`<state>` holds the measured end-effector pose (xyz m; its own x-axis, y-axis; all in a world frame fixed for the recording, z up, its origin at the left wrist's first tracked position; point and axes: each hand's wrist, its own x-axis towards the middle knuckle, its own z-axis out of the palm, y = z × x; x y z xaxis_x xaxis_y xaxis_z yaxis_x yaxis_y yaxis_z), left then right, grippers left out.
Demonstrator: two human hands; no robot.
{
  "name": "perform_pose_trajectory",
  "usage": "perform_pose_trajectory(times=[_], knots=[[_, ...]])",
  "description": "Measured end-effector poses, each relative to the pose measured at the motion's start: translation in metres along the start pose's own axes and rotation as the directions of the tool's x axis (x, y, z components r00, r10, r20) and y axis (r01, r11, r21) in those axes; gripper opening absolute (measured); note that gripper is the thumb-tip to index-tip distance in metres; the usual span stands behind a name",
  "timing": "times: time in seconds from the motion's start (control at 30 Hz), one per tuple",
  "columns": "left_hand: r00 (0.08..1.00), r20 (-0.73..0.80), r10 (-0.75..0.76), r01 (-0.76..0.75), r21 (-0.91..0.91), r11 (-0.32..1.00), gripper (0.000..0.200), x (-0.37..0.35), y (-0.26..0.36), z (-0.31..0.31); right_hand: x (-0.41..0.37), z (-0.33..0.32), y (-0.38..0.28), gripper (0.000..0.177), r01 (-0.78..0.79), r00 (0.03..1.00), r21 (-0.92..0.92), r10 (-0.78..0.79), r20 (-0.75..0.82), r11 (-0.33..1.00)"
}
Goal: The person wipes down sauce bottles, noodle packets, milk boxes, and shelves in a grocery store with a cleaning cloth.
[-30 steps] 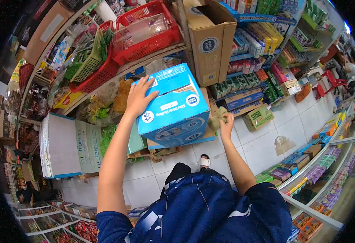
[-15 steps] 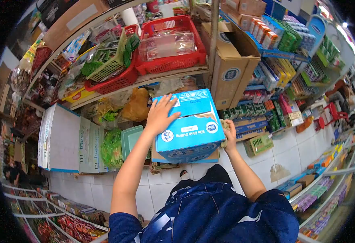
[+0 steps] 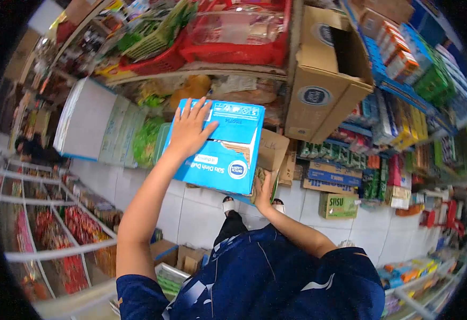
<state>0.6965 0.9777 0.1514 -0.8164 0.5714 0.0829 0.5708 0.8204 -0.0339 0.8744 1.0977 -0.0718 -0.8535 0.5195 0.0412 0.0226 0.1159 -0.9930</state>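
Observation:
A blue Dutch Lady milk box (image 3: 217, 170) is tilted before me, with a torn gap in its printed upper side. Across its top lies my left hand (image 3: 191, 130), palm down and fingers spread. My right hand (image 3: 265, 193) is at the box's right side, its fingers around a crumpled olive-brown cloth (image 3: 260, 184) pressed near the edge. Part of that cloth is hidden by the fingers. Just beyond, a brown cardboard carton (image 3: 272, 152) shows behind the blue box.
Red baskets (image 3: 233, 52) of packaged goods sit on the shelf ahead. A tall open carton (image 3: 318, 80) stands right of them. Farther right is a green SIISU box (image 3: 339, 206) on the tiled floor (image 3: 206, 213). A white-topped carton (image 3: 84, 117) lies left, above wire racks (image 3: 47, 200).
The blue box has shifted left with both hands, exposing the brown carton beside it. My left hand stays on top, the right stays at the side. The camera view has turned and moved.

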Motion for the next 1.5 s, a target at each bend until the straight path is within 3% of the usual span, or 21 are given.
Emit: perform_pose_trajectory(times=[0.1, 0.13, 0.17, 0.2, 0.27, 0.3, 0.33, 0.4, 0.47, 0.57, 0.73, 0.8, 0.87, 0.93, 1.0, 1.03, 1.07, 1.13, 1.23, 1.33, 1.5], knots=[[0.999, -0.051, 0.008, -0.009, -0.026, 1.0, 0.054, 0.0, 0.0, 0.0, -0.021, 0.015, 0.075, 0.032, -0.132, 0.991, -0.134, 0.129, -0.031, 0.982], [0.996, -0.084, 0.033, -0.034, -0.016, 0.999, 0.054, 0.001, -0.002, 0.004, -0.033, 0.036, 0.139, 0.03, -0.055, 0.983, -0.196, 0.019, -0.18, 0.979], [0.995, -0.089, 0.036, -0.038, -0.022, 0.999, 0.054, 0.002, -0.002, 0.004, -0.016, 0.016, 0.078, 0.027, -0.293, 0.956, -0.076, 0.293, -0.01, 0.953], [0.994, -0.104, 0.04, -0.045, -0.049, 0.998, 0.053, 0.001, -0.003, 0.003, -0.013, 0.022, 0.124, 0.023, -0.325, 0.945, 0.306, 0.322, 0.063, 0.895], [0.995, -0.095, 0.004, -0.01, -0.056, 0.998, 0.053, 0.001, -0.002, 0.007, 0.005, 0.021, 0.065, 0.018, -0.378, 0.878, 0.785, 0.459, 0.136, 0.49], [0.993, -0.12, -0.021, 0.013, -0.07, 0.997, 0.053, -0.001, -0.001, 0.008, 0.012, 0.017, 0.037, 0.025, -0.292, 0.954, 0.237, 0.3, 0.002, 0.927], [0.99, -0.134, -0.052, 0.045, -0.053, 0.998, 0.053, -0.002, -0.001, 0.007, 0.028, 0.016, 0.036, 0.031, -0.452, 0.865, 0.668, 0.473, 0.166, 0.591], [0.989, -0.145, -0.037, 0.021, -0.108, 0.994, 0.053, -0.003, 0.0, 0.008, 0.057, 0.005, -0.034, 0.035, -0.231, 0.97, 0.441, 0.238, 0.041, 0.867], [0.986, -0.158, -0.051, 0.031, -0.125, 0.992, 0.053, -0.005, 0.0, 0.006, 0.08, -0.006, -0.115, 0.041, -0.076, 0.995, 0.298, 0.091, -0.035, 0.951], [0.988, -0.144, -0.048, 0.031, -0.118, 0.993, 0.054, -0.004, 0.001, 0.003, 0.12, -0.001, -0.122, 0.037, -0.082, 0.992, 0.539, 0.118, -0.033, 0.839], [0.991, -0.125, -0.05, 0.032, -0.142, 0.989, 0.054, -0.003, 0.002, 0.001, 0.162, 0.028, 0.006, 0.029, -0.058, 0.988, 0.402, 0.111, -0.109, 0.914], [0.991, -0.121, -0.054, 0.035, -0.149, 0.988, 0.054, -0.003, 0.001, 0.001, 0.149, 0.036, 0.08, 0.032, -0.355, 0.927, 0.759, 0.309, 0.211, 0.546], [0.992, -0.117, -0.054, 0.035, -0.158, 0.987, 0.054, -0.003, 0.002, 0.003, 0.124, 0.053, 0.169, 0.036, -0.393, 0.901, 0.754, 0.385, 0.201, 0.526], [0.99, -0.127, -0.063, 0.037, -0.199, 0.979, 0.055, -0.003, 0.001, 0.003, 0.112, 0.055, 0.17, 0.04, -0.423, 0.873, 0.753, 0.45, 0.189, 0.504], [0.99, -0.128, -0.063, 0.038, -0.194, 0.98, 0.055, -0.003, 0.0, 0.002, 0.096, 0.04, 0.101, 0.048, -0.418, 0.901, 0.611, 0.393, 0.184, 0.672], [0.99, -0.124, -0.066, 0.041, -0.19, 0.981, 0.055, -0.002, 0.001, 0.003, 0.104, 0.031, 0.092, 0.051, -0.472, 0.882, 0.392, 0.427, 0.199, 0.79], [0.99, -0.126, -0.056, 0.031, -0.199, 0.979, 0.055, -0.001, 0.002, 0.003, 0.106, 0.027, 0.038, 0.049, -0.501, 0.824, 0.683, 0.534, 0.189, 0.531], [0.992, -0.108, -0.068, 0.048, -0.176, 0.983, 0.055, -0.002, 0.001, 0.001, 0.114, 0.016, -0.028, 0.043, -0.321, 0.936, 0.504, 0.348, 0.042, 0.802], [0.991, -0.13, -0.042, 0.021, -0.156, 0.988, 0.054, -0.002, -0.001, 0.002, 0.13, 0.001, -0.111, 0.031, -0.073, 0.997, 0.554, 0.083, 0.008, 0.829], [0.984, -0.175, -0.009, -0.017, -0.147, 0.989, 0.053, 0.002, -0.005, 0.012, 0.149, 0.015, -0.099, 0.024, 0.156, 0.962, 0.253, -0.088, -0.26, 0.955], [0.996, -0.091, 0.006, -0.017, -0.118, 0.993, 0.051, 0.003, 0.001, -0.001, 0.151, 0.032, 0.02, 0.025, -0.02, 0.987, 0.082, 0.032, -0.159, 0.996]])
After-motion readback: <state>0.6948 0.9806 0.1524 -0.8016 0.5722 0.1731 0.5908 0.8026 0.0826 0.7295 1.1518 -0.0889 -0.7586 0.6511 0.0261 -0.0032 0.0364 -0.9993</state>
